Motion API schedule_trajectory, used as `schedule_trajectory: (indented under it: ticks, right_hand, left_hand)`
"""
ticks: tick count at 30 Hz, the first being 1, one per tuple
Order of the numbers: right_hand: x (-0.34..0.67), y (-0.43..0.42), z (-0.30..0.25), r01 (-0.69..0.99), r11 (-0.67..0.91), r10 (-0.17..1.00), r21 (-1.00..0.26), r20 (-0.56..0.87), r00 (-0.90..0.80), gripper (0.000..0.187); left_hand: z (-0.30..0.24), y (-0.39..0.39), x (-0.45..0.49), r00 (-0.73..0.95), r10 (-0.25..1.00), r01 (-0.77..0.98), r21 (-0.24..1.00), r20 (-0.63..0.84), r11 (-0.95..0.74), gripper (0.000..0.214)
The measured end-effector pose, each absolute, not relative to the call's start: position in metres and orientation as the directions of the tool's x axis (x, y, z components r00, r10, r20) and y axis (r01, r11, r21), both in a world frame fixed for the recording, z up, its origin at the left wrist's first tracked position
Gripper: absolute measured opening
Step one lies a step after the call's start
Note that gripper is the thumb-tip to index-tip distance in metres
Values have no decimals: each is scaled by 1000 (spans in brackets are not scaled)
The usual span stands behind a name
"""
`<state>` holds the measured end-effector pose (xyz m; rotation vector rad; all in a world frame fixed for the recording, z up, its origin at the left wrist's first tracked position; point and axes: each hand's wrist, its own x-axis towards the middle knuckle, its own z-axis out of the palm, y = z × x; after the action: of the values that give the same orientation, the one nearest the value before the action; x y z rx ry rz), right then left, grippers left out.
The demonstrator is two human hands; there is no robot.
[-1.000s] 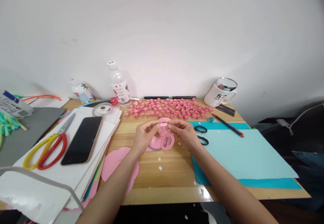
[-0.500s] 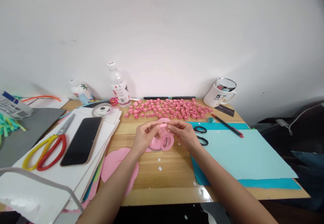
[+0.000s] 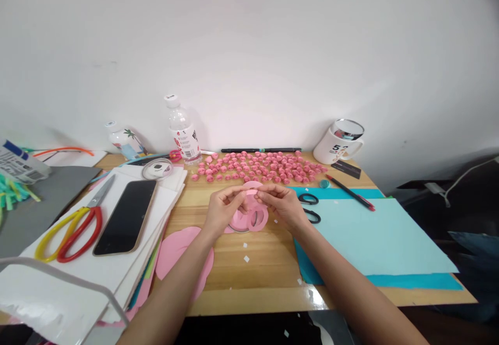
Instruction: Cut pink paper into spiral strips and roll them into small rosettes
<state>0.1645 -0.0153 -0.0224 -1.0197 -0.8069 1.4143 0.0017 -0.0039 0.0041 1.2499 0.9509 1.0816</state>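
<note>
My left hand [image 3: 222, 211] and my right hand [image 3: 284, 206] meet over the middle of the wooden desk [image 3: 257, 267]. Both pinch the end of a pink paper spiral strip [image 3: 257, 219], whose loose coils hang down onto the desk between them. Behind my hands lie several small pink rolled paper roses [image 3: 260, 167] in rows. A pink paper cutout [image 3: 183, 254] lies under my left forearm.
Black scissors [image 3: 310, 207] lie on light blue paper [image 3: 374, 236] at the right, with a red pen [image 3: 351, 193] and a mug [image 3: 338, 142] behind. At the left, a phone [image 3: 127, 216] and red-yellow scissors [image 3: 70, 228] rest on white sheets. A water bottle [image 3: 182, 129] stands by the wall.
</note>
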Motion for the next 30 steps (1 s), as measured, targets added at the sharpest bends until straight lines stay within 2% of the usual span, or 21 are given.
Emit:
schedule_trajectory:
  ticks: [17,30]
  right_hand:
    - [164,-15,-21,-398,-116,990,-910,-140,32,21]
    - [163,-18,-18,-296,-93,992,-951,-113,50,21]
  left_hand:
    - [3,-3,1,245,969,-108,994,34,-8,21]
    - [2,-3,2,263,965,-105,994,21,7,20]
